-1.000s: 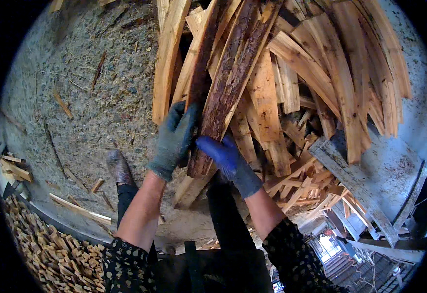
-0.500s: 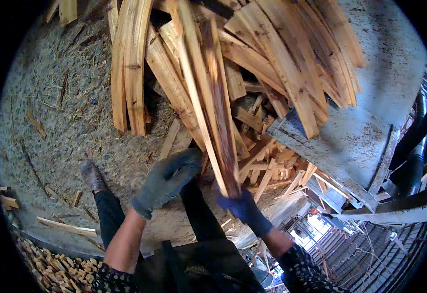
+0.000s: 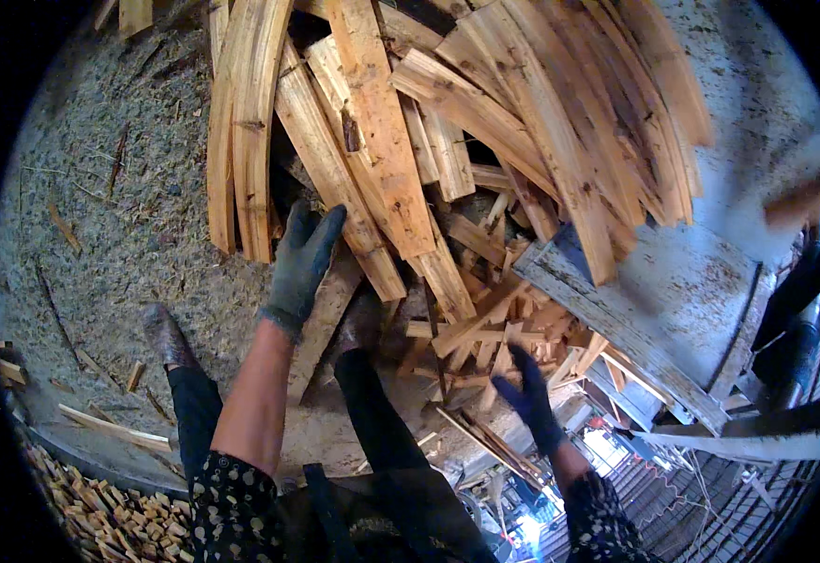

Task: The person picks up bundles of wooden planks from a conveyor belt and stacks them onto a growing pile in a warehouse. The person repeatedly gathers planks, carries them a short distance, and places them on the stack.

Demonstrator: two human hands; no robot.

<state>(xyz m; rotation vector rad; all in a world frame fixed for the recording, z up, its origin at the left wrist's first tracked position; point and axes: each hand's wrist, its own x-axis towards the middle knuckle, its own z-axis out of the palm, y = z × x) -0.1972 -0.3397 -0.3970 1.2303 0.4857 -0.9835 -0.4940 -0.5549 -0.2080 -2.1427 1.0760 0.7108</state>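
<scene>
My left hand (image 3: pixel 305 267), in a grey-green work glove, reaches forward with thumb and fingers apart. Its fingertips are at the edge of a rough wooden board (image 3: pixel 340 178) in the pile; whether they touch it I cannot tell. Beside that lies another wide board (image 3: pixel 387 131) with a dark knot hole. My right hand (image 3: pixel 532 399), in a dark blue glove, is spread and holds nothing. It hovers over the near side of a heap of short wood offcuts (image 3: pixel 513 338). Below and left of it, narrow wood strips (image 3: pixel 490 441) slant downward.
More long boards (image 3: pixel 252 122) lie to the left, and a fanned stack (image 3: pixel 588 113) rests on a grey metal table (image 3: pixel 729 197) at the right. A blurred brown wood piece (image 3: pixel 809 197) shows at the right edge. Cut wood ends (image 3: pixel 119 502) are heaped at lower left.
The long strips with dark bark have left my right hand, which has moved right and opened. My left hand has moved forward to the boards. A blurred wood piece has appeared at the right edge.
</scene>
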